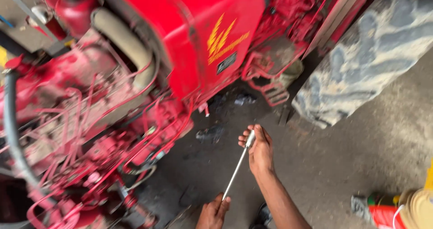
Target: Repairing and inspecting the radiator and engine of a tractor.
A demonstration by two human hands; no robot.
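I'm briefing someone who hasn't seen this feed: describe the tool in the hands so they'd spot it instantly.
Below the red tractor body, over the grey floor, the right hand and left hand hold a thin metal rod between them. It is the only straight, shiny silver thing there.

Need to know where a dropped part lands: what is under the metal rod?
Under the metal rod, held by the left hand and right hand, lies bare dusty concrete floor. The hands cover the floor beneath them.

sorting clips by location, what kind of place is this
Likely a tractor repair workshop: a red tractor with its engine exposed, a big lugged tyre, a stained concrete floor, and a metal rod in both hands.
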